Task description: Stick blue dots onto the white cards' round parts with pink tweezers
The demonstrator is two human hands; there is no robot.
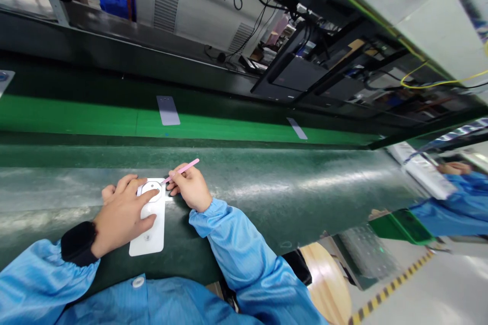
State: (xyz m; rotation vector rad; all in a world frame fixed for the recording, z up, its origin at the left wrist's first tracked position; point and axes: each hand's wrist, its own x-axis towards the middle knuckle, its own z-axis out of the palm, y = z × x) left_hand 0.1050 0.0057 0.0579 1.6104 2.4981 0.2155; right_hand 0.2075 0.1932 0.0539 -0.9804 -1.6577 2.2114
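A white flat panel with rounded corners [156, 228] lies on the green worktop before me. Near its far end sits a round white disc with a dark ring-like edge [151, 188]. My left hand [125, 210] rests over the panel's left side, fingers spread, one fingertip touching the disc. From the right, my right hand [191, 188] pinches a slim pink stick [186, 166]. Its lower tip meets the panel's far right corner, close to the disc's edge; the exact contact is too small to make out.
Beyond the worktop, a bright green belt [229, 129] carries a pale panel [168, 110] and another one [297, 128]. Dark screens [301, 76] and cables hang above. At right are a co-worker's blue sleeve [453, 203], a green bin [404, 226] and a round wooden stool [326, 282].
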